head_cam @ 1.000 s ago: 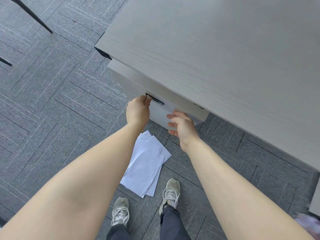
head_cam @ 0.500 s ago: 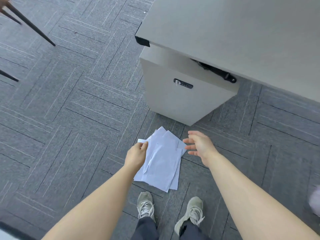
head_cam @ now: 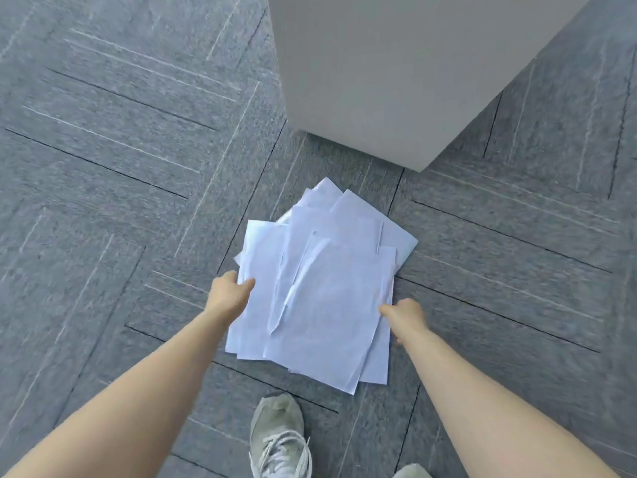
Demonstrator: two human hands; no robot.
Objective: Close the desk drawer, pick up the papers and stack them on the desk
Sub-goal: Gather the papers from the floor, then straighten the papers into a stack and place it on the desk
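A loose pile of white papers (head_cam: 320, 291) lies fanned out on the grey carpet, just in front of the pale grey drawer cabinet (head_cam: 396, 74). My left hand (head_cam: 229, 293) has its fingers curled on the pile's left edge. At the right edge, my right hand (head_cam: 403, 313) pinches the sheets with its fingers under them. The cabinet front fills the top of the view; its lock and the desk top are out of view.
Grey patterned carpet tiles (head_cam: 113, 167) cover the floor all around. My two grey sneakers stand close behind the pile, one (head_cam: 279, 439) at the bottom centre and one (head_cam: 412, 472) barely showing at the bottom edge.
Both hands left the drawer front, dropped to the floor and closed on the two sides of the paper pile. The view has tilted down and moved closer to the papers.
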